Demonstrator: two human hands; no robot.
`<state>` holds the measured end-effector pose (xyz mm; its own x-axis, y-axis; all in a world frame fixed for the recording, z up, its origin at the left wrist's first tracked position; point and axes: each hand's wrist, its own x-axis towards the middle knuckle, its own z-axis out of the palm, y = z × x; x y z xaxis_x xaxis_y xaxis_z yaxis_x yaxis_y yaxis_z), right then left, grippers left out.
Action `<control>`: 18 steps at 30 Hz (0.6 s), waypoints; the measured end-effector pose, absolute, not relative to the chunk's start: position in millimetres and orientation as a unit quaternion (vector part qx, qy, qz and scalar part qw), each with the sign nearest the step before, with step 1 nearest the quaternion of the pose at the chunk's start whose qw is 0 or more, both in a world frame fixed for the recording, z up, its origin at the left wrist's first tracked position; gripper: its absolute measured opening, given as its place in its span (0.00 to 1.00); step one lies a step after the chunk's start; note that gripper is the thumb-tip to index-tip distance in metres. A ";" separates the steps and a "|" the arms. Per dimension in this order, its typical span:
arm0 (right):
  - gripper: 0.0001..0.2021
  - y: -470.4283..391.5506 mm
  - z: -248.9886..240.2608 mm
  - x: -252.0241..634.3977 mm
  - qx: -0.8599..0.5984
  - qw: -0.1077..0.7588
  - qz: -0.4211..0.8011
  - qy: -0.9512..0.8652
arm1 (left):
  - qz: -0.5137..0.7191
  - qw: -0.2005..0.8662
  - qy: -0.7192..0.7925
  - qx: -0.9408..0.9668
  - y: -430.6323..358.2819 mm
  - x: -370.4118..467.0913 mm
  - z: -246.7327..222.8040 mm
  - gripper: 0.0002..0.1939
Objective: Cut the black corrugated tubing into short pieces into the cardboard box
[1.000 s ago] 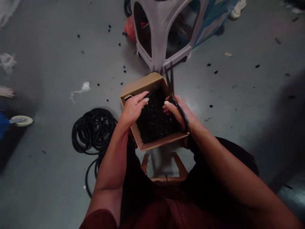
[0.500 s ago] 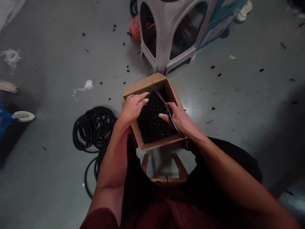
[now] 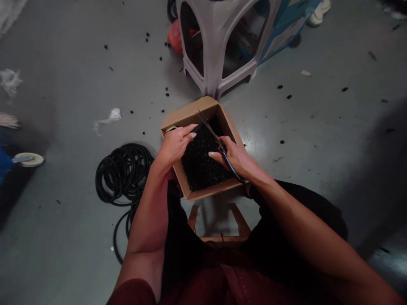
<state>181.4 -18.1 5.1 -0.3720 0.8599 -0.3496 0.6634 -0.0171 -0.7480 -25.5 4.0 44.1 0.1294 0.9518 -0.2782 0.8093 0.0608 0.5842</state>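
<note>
A cardboard box point(image 3: 203, 195) sits between my knees, with many small black pieces point(image 3: 206, 163) inside. My left hand point(image 3: 178, 142) is over the box's left edge, thumb and forefinger pinched round the end of a dark strip that reaches towards the blades. In my right hand point(image 3: 230, 154) are scissors point(image 3: 210, 128) with dark handles, pointing up and left over the box. The blades look slightly apart near the tip, close to my left fingertips.
Coiled black tubing point(image 3: 124, 173) lies on the floor left of the box. Beyond the box stands a grey plastic stool point(image 3: 213, 46), with a blue box point(image 3: 286, 29) and a red bag point(image 3: 175, 38) beside it. Black bits and plastic scraps point(image 3: 112, 115) dot the floor.
The view has shifted slightly, so the surroundings sit a little further left. Both hands and the scissors keep nearly the same pose over the box.
</note>
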 end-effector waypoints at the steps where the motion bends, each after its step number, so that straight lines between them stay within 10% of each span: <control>1: 0.27 -18.0 5.1 181.6 -0.550 0.107 0.452 -0.694 | 0.110 0.328 0.649 0.677 4.0 -25.2 44.4 0.21; 18: 0.27 -19.1 4.3 182.5 -0.536 0.093 0.432 -0.719 | 0.113 0.346 0.636 0.680 4.2 -26.7 42.2 0.20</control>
